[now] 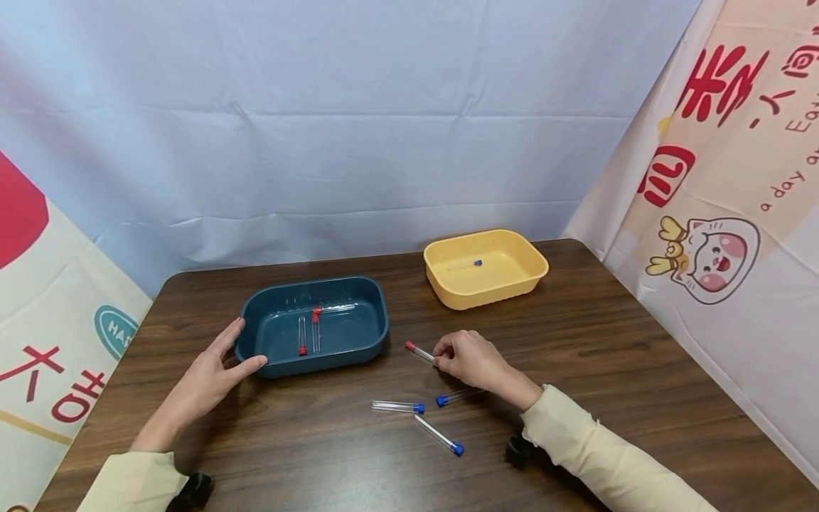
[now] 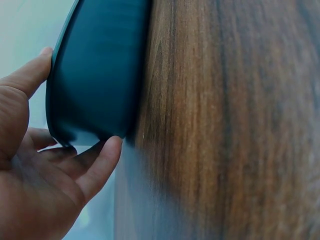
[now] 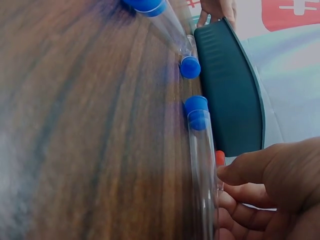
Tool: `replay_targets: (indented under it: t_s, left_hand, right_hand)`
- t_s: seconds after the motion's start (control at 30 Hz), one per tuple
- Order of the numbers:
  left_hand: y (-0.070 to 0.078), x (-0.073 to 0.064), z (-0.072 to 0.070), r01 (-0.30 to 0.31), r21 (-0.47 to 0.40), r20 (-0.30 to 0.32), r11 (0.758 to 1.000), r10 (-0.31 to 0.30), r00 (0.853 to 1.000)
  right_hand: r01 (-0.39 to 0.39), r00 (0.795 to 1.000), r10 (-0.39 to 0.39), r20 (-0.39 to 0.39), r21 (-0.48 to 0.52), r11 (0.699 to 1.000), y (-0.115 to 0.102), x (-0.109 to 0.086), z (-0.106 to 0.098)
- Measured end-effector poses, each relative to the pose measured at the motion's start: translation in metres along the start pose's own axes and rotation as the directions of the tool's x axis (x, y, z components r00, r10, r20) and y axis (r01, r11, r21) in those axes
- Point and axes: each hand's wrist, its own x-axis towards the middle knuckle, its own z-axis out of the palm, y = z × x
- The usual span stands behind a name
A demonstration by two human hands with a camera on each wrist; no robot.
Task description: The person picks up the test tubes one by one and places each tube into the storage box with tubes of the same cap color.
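The left hand (image 1: 207,377) spans the left end of a dark-blue plastic basin (image 1: 329,363), thumb and fingers curved about its rim; three red-capped test tubes (image 1: 303,338) lie inside. Three blue-capped test tubes (image 1: 398,407) lie on the wood-grain table (image 1: 288,455). Above them, a red-capped tube (image 1: 420,352) is pinched in the right hand (image 1: 470,359), well apart from the left. Beyond, a yellow basin (image 1: 493,294) contains one blue-capped tube (image 1: 477,263).
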Motion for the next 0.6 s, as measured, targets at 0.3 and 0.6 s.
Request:
replay_targets:
  t_s: [0.3,0.6]
  left_hand:
    - [-0.0009,0.0004,0.0009,-0.005,0.013,-0.002,1.000,0.005,1.000]
    - [-0.0027,0.0013,0.0010,-0.004,0.006,0.001,1.000,0.004,1.000]
  right_hand:
    - [-0.094,0.995,0.093,-0.026,-0.010,0.996,0.0005,-0.0001,-0.0001]
    - [-0.132,0.991,0.131,-0.040,-0.018,0.991,0.0007,0.0005,0.0008]
